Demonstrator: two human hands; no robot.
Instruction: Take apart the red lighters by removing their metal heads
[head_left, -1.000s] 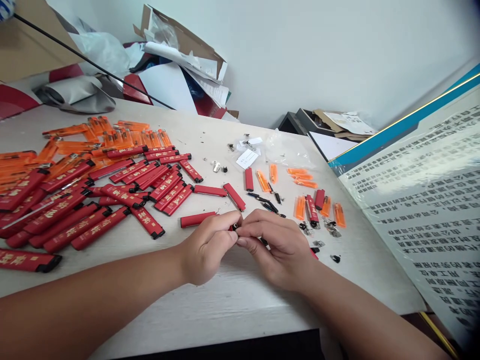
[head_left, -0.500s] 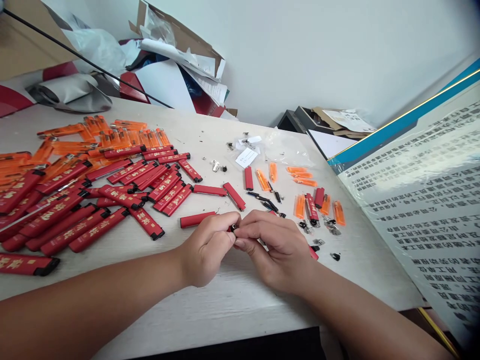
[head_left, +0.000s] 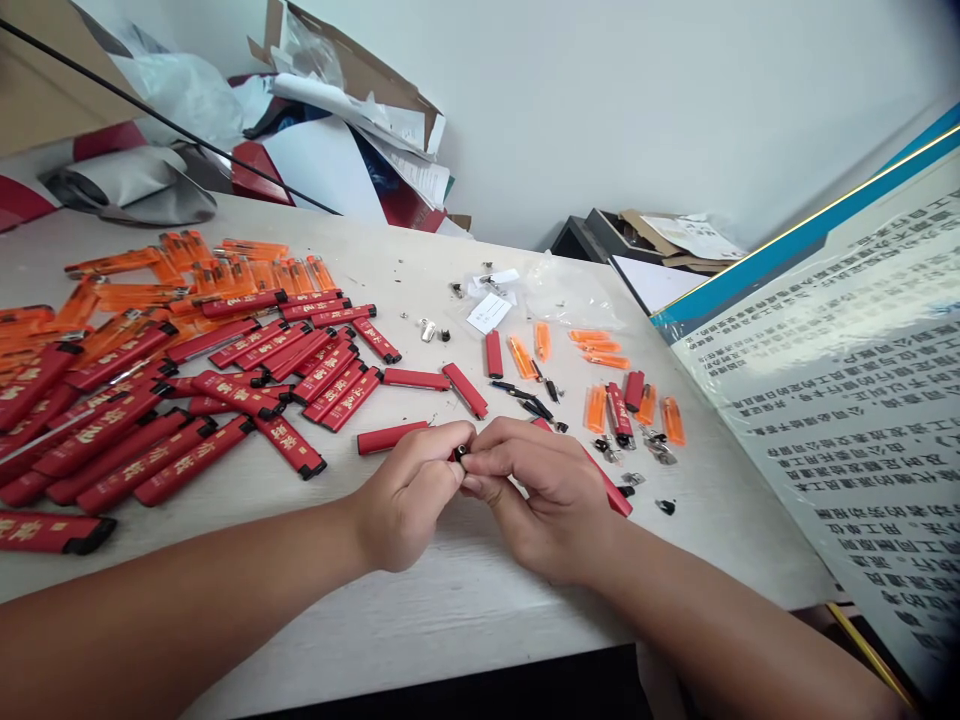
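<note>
My left hand is closed around a small dark-ended piece, most of it hidden by the fingers. From the right, the thumb and fingertips of my right hand pinch at the same piece, so both hands meet over the table. Just behind my left hand lies a red casing. A long red lighter shows partly beyond my right hand. Small black parts lie behind the hands, near a red casing and orange lighter bodies.
Red lighters and orange lighters are heaped on the left of the table. Metal bits and a clear plastic bag lie farther back. A large printed board leans in from the right. Cartons and papers stand behind.
The view has shifted slightly. My right hand has turned a little around the small piece, and more of the long red lighter beyond it shows. Both hands stay closed together.
</note>
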